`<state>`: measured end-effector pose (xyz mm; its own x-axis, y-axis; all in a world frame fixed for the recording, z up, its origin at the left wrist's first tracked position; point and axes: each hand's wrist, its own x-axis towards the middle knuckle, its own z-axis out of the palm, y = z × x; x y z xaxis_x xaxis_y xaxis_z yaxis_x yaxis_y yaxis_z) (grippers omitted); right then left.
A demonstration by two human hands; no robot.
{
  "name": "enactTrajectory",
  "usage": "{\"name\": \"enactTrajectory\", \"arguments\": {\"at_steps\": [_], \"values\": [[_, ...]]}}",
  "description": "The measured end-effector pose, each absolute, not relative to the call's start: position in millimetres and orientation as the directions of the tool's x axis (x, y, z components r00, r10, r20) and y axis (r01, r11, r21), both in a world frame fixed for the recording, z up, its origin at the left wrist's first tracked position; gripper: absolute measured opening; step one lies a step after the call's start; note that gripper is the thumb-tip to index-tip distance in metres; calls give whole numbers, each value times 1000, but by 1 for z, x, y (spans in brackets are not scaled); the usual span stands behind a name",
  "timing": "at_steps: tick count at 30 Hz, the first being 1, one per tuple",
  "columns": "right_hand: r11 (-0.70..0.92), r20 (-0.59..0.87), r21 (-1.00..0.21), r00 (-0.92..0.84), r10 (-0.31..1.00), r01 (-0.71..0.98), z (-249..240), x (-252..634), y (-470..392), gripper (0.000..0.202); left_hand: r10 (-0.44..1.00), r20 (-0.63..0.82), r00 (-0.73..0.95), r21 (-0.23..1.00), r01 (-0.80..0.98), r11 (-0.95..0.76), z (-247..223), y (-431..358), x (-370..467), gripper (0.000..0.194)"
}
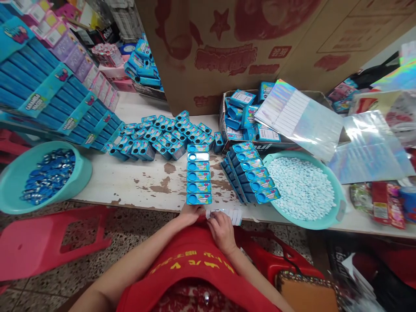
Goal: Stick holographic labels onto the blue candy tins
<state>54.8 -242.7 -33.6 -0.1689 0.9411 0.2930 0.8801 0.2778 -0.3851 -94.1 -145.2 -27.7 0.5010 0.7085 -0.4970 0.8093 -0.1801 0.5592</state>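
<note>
At the lower centre of the frame, the right hand (222, 227) pinched a pale strip of labels (235, 216) in its grip, just off the near edge of the worktop (126, 184). The left hand (191, 215) was beside it, just below a straight row of blue boxes (199, 176); whether its grip grasped anything could not be told. Right of centre, a second row of boxes (256, 174) slanted beside a turquoise basin (340, 209) of small white pieces (302, 188). At the left edge, another basin (83, 173) held blue-and-silver wrapped pieces (48, 177). More small boxes (165, 136) clustered above centre, below a large carton (234, 26).
</note>
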Motion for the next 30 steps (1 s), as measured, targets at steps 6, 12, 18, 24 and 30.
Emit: {"name": "enactTrajectory", "arguments": {"at_steps": [6,12,18,24,30], "values": [[343,188,-381,-291,938,858,1,66,-246,23,736,-462,495,544,814,-206,-27,-149,-98,28],[63,8,-745,-86,996,664,48,82,-242,22,782,-386,489,536,809,-241,-15,-157,-115,27],[-201,-216,-887,11,976,416,105,86,-227,25,871,-33,491,722,615,-319,54,-173,-152,29],[-271,-278,-933,6,961,238,130,71,-212,24,822,-242,516,915,403,16,108,-170,-130,38],[-321,-308,-945,163,937,61,106,38,-192,30,832,-429,351,871,406,277,102,-155,-135,24]]}}
